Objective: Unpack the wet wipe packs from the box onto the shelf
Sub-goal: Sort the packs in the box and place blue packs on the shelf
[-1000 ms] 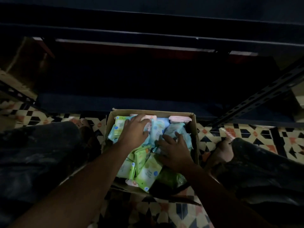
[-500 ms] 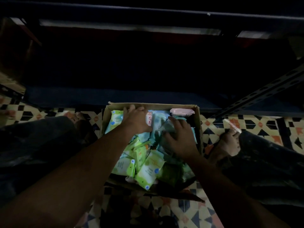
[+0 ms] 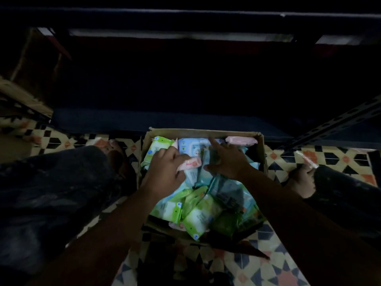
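An open cardboard box (image 3: 202, 133) sits on the patterned floor between my legs, filled with several wet wipe packs in green, blue and pink. My left hand (image 3: 165, 172) is inside the box and grips a small pink pack (image 3: 190, 163) with curled fingers. My right hand (image 3: 228, 159) lies over the blue packs (image 3: 188, 148) at the box's far middle, fingers spread and straight, index finger reaching toward the far wall. Green packs (image 3: 198, 217) are piled at the near side. The dark low shelf (image 3: 165, 120) lies just beyond the box.
My bare feet (image 3: 301, 180) and dark trouser legs flank the box on both sides. A slotted metal shelf upright (image 3: 340, 120) slants at the right. A cardboard piece (image 3: 22, 96) lies at the far left. The shelf interior is very dark.
My left hand has pulled back from the box's far wall and now holds a pink pack. My right hand has moved farther toward the far wall, its fingers spread out.
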